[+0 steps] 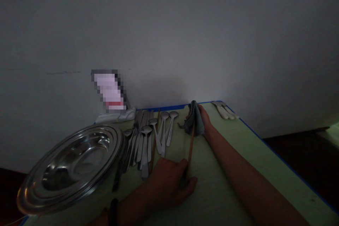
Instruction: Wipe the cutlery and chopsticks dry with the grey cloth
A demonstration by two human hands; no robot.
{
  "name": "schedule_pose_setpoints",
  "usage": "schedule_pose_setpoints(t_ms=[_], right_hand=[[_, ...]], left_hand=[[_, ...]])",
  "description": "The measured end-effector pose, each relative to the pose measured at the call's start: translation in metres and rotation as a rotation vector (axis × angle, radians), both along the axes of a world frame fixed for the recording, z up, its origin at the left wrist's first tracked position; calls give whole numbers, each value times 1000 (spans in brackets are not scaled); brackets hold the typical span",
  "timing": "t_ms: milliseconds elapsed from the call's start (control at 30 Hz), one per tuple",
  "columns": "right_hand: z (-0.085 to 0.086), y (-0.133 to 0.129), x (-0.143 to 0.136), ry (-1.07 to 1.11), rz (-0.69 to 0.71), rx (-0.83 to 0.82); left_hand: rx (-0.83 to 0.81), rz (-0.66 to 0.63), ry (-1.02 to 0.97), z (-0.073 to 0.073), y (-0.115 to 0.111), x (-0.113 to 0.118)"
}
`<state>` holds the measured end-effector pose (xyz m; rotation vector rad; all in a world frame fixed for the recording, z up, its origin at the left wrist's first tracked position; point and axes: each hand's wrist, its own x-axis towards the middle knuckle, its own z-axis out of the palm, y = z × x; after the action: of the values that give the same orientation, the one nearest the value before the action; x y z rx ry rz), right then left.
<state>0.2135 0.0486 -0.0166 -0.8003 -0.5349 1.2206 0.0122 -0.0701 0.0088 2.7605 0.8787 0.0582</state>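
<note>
Slim brown wooden chopstick (191, 144) slants between both hands, above a pale green surface (245, 143).

At left, shiny silver metal basins (31, 188) stand stacked; silver metal spoons (146, 130) fan out beside them. The right hand (205, 118) has its fingers closed on a grey-green checked cloth (196, 122) around the chopstick's far end; the left hand (166, 180) curls narrowly about its near end, though whether it grips I cannot tell. A loose hold could drop the chopstick; a leftward wrist swing could scatter the spoons.

The dish (79, 159) and spoons (146, 130) look like glossy, smooth metal, the stick (191, 144) wood, the cloth (195, 117) matt fabric.
</note>
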Motion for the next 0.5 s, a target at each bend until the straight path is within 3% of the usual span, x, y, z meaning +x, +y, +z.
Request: schedule_pose_setpoints(t_ms=[500], right_hand=[[-4,1,1,-47,7,-85]], left_hand=[[-29,4,4,4,0,2]])
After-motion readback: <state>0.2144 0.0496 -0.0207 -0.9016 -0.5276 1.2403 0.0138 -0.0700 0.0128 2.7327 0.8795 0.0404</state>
